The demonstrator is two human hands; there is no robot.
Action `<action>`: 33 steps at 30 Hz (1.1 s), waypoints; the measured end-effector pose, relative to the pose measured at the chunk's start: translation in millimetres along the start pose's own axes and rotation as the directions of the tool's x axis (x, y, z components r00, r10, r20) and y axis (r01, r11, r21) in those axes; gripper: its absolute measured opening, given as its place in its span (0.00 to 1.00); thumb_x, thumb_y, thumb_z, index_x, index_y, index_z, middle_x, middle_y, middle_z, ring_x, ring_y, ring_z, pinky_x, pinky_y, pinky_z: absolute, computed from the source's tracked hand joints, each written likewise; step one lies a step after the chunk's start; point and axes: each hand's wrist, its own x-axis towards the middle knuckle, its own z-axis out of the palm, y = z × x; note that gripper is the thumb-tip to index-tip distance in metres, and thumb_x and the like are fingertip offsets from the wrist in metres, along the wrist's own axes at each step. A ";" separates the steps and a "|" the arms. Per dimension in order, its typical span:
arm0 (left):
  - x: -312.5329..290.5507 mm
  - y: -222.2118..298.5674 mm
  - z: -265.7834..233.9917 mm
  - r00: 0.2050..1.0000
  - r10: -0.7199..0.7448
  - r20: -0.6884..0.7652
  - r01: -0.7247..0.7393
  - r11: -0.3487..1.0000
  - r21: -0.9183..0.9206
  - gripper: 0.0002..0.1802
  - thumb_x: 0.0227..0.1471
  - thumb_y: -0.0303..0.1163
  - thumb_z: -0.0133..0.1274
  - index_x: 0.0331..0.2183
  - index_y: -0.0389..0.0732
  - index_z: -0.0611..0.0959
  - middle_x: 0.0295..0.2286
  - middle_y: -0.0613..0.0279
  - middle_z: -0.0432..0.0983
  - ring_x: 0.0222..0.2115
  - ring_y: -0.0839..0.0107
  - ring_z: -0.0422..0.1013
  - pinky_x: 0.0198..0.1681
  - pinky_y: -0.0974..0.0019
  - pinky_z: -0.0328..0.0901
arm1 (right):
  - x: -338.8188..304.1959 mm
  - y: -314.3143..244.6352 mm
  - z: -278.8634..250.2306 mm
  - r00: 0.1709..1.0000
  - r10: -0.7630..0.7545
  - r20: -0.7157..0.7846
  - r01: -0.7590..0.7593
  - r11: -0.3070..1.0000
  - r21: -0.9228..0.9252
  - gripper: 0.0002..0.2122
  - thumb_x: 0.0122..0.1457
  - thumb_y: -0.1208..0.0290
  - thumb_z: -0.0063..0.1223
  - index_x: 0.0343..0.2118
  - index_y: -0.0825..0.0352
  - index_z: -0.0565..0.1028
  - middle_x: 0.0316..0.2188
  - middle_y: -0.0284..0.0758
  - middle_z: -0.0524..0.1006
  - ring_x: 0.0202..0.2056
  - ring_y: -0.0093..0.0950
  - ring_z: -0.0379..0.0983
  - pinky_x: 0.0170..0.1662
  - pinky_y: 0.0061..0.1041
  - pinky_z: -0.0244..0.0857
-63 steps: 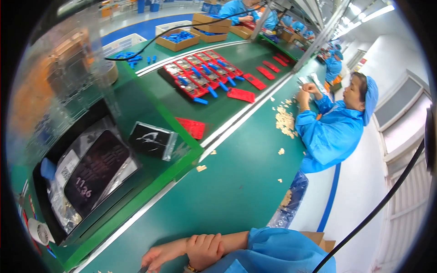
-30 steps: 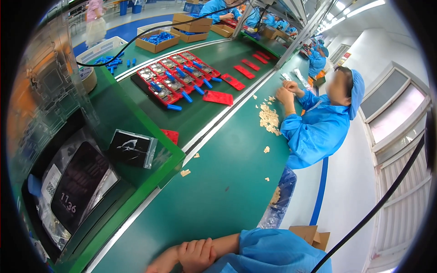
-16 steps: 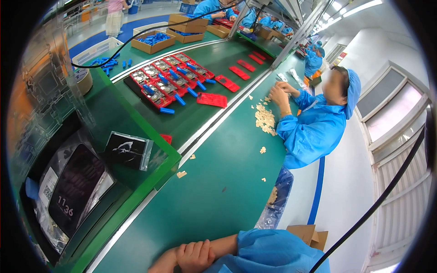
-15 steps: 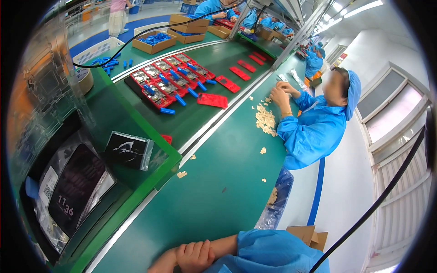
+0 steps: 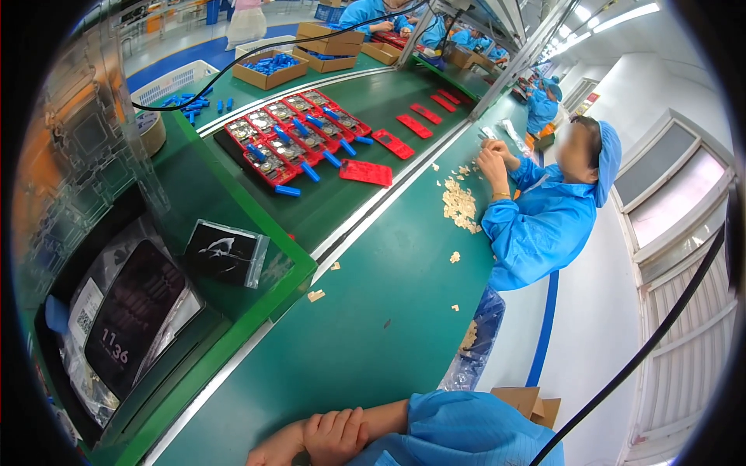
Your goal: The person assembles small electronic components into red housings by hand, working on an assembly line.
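Both my hands rest together at the lower edge, over the green worktable [image 5: 365,353]. My left hand [image 5: 336,436] is closed around my right wrist, its fingers curled over the top. My right forearm comes in from a blue sleeve [image 5: 466,423] and runs left. My right hand [image 5: 272,446] is partly cut off by the lower edge, and its fingers are hidden. A dark band [image 5: 301,459] shows between the hands at the wrist. Small beige pieces [image 5: 315,296] lie farther up the table, apart from my hands.
A co-worker [image 5: 544,217] in blue handles something small beside a beige heap [image 5: 460,206]. Red trays of parts [image 5: 291,136], blue cylinders [image 5: 287,190] and red covers [image 5: 365,172] lie on the green belt. Left, a green-edged shelf [image 5: 291,272] holds a bagged dark-screened device [image 5: 136,318].
The view has shifted slightly, so most things appear a little farther right. My hands stay clasped. A red piece beside the shelf edge is now almost hidden.
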 end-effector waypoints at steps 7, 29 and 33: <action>-1.1 8.7 2.8 0.993 -0.091 0.081 0.097 0.993 -0.073 0.11 0.46 0.35 0.50 0.31 0.40 0.80 0.27 0.64 0.76 0.29 0.67 0.71 0.35 0.60 0.61 | -4.4 -2.2 0.9 1.000 0.020 0.019 -0.020 1.000 0.021 0.14 0.61 0.65 0.48 0.44 0.70 0.67 0.17 0.32 0.71 0.16 0.19 0.67 0.18 0.17 0.62; 15.0 6.6 -9.5 1.000 -0.014 -0.015 0.014 1.000 0.002 0.10 0.44 0.38 0.52 0.27 0.44 0.81 0.24 0.71 0.76 0.26 0.73 0.71 0.33 0.64 0.60 | 20.0 -21.4 16.0 0.986 0.081 0.145 -0.079 0.997 -0.017 0.15 0.62 0.65 0.46 0.47 0.70 0.66 0.11 0.31 0.66 0.09 0.18 0.61 0.10 0.16 0.53; 5.5 4.4 -8.5 0.994 -0.054 -0.092 0.036 0.981 -0.189 0.15 0.48 0.41 0.52 0.34 0.41 0.80 0.32 0.64 0.76 0.34 0.64 0.71 0.39 0.58 0.62 | 6.3 -35.7 15.5 0.990 0.091 0.111 -0.075 0.987 -0.143 0.16 0.62 0.66 0.45 0.50 0.69 0.65 0.11 0.31 0.66 0.10 0.18 0.61 0.11 0.17 0.53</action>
